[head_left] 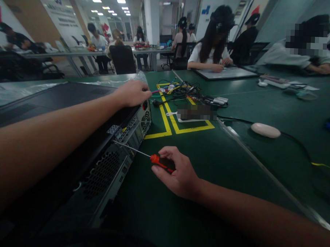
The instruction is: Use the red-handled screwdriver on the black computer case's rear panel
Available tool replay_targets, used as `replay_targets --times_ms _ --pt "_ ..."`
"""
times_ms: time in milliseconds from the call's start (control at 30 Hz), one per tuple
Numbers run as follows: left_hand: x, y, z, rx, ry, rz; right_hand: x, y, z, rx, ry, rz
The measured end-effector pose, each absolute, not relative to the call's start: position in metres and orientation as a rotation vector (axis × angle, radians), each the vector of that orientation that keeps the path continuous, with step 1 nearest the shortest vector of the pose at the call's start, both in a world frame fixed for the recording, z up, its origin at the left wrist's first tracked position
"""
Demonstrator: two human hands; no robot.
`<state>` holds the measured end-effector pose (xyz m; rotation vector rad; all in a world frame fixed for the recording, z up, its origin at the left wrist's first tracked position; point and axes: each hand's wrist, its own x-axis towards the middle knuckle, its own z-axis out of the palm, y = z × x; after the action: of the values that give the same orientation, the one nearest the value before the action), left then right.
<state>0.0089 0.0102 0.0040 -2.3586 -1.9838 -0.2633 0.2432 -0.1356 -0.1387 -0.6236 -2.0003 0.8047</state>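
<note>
A black desktop computer case (59,97) lies on its side at the left, its metal back panel facing right, with a fan grille and perforated vents. My left hand (133,93) is on the case's far back corner, fingers curled over the edge and partly hidden. My right hand (180,171) is closed around the red and black handle of a screwdriver (155,159). The screwdriver's long thin shaft points left, its tip at the back panel beside a slot bracket. Whether the tip sits in a screw is too small to tell.
Beyond the case lies a tangle of cables (185,89) by yellow floor-style tape (167,132) on the green table (234,170). A pale oval mouse-like object (265,130) with a black cable lies to the right. Several people sit at tables beyond.
</note>
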Motion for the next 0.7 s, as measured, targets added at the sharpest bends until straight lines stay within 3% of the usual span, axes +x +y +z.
replay_targets --times_ms 700 --pt "0.0076 0.0114 0.0022 -2.351 -1.99 -0.276 0.2436 -0.132 -0.1373 -0.654 -2.03 0.695"
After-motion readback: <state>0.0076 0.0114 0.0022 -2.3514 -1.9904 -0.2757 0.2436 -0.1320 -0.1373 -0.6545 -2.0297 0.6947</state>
